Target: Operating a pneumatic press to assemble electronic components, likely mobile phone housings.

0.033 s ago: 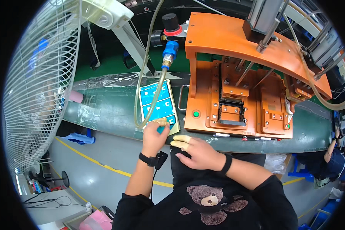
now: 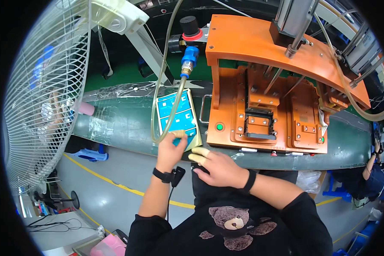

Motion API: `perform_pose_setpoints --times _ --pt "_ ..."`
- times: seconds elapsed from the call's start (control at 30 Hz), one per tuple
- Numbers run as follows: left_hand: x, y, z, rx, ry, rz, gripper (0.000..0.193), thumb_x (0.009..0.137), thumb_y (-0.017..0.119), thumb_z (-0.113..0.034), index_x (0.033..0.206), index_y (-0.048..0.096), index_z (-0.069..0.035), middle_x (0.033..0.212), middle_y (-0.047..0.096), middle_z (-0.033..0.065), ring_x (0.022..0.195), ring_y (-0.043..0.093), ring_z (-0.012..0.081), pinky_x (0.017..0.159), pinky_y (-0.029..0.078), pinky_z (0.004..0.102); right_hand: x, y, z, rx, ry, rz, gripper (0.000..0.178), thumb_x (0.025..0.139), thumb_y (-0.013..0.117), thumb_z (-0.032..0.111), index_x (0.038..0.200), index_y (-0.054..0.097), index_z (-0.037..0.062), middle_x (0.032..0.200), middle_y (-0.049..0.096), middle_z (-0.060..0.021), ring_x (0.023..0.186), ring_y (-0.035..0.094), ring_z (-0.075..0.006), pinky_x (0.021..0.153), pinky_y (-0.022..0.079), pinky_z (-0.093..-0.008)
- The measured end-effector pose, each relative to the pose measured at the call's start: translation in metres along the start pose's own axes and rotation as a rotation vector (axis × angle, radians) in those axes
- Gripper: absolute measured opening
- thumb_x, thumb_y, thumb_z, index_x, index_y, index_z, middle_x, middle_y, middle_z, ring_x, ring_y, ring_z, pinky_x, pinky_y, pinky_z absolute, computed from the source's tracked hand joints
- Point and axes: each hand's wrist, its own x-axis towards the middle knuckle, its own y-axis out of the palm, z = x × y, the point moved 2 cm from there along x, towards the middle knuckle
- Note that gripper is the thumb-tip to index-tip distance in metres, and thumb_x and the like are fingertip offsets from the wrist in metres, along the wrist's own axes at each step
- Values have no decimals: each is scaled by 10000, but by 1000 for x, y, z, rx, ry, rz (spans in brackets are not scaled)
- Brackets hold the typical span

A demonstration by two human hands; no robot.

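A pale yellow backing sheet (image 2: 198, 144) with blue film panels (image 2: 183, 121) and small white cut-out shapes lies on the green bench. My left hand (image 2: 170, 150), with pale finger cots on its fingertips, is closed in a pinch at the sheet's near end. Blue film shows at its thumb and curled fingers. Just to the right, my right hand (image 2: 219, 167) rests palm down with cotted fingers stretched toward the sheet's near corner. Nothing shows in it. Whether its fingertips touch the sheet I cannot tell.
An orange press fixture (image 2: 226, 106) with metal rods stands on the bench's right. A clear hose (image 2: 175, 104) loops down over the sheet from a blue fitting (image 2: 190, 55). At left are a white fan (image 2: 51, 94) and a pink cup (image 2: 86, 108). Another person (image 2: 367, 181) is at far right.
My left hand has shifted very slightly at the sheet's near end, where a bit more blue film shows beside the thumb. My right hand has barely moved.
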Motion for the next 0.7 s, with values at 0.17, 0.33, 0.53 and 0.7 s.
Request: perform_pose_setpoints --times 0.17,0.33,0.53,0.7 --pt "45 -92 38 -81 -316 -89 174 921 671 -147 948 713 20 799 671 10 736 586 78 652 463 239 15 26 -10 -201 138 156 408 858 650 271 1198 600 50 1109 585 -155 872 640 -337 748 544 -428" --pt "35 -164 66 -473 -443 -389 225 959 634 -202 1089 623 -19 965 657 37 823 653 161 705 504 275 25 23 -2 -162 19 16 337 852 653 227 1136 630 47 1012 598 -117 900 624 -299 784 525 -386" --pt "-18 -182 69 -881 -339 -580 224 985 596 -252 1118 577 -73 1038 627 40 986 590 204 875 478 369 23 -16 23 -43 -107 -65 269 858 638 200 1072 629 37 1073 606 -125 904 627 -292 796 515 -383" --pt "-89 -158 25 -705 -307 -434 144 992 569 -149 1081 590 -37 938 672 53 791 653 161 734 534 303 -29 -130 57 -339 11 -474 407 718 788 204 1089 677 80 1131 620 -76 872 583 -262 802 466 -368"
